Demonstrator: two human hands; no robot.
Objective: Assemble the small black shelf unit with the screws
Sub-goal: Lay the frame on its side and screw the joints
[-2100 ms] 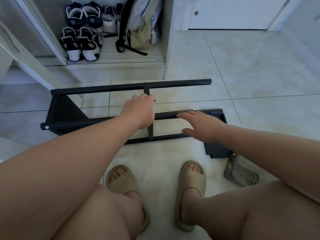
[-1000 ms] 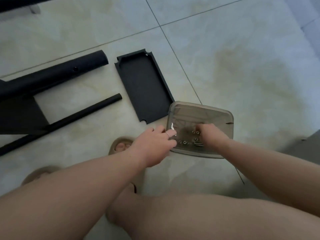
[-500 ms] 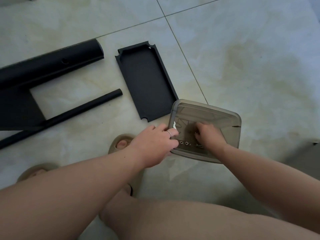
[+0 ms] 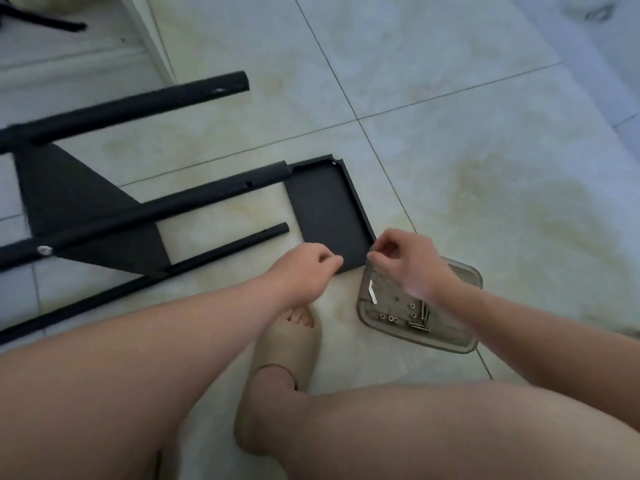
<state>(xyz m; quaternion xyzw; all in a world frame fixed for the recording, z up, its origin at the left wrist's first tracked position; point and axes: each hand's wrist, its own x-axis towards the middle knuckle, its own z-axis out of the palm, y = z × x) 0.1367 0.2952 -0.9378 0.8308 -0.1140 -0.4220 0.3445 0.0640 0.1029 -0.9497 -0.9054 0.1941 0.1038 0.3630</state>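
Three bars left-to-right (free ends rightward)

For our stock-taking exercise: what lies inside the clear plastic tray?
Several screws and small round pieces lie at the near end of the tray, with a white strip by its left wall. The right hand covers the far end, so anything there is hidden.

It looks like a room in a home — pale glossy floor tiles crossed by dark grout lines, the foot of a white cupboard panel at the upper left, and a bare-legged person in a beige slide sandal crouching over black shelf parts laid on the floor.
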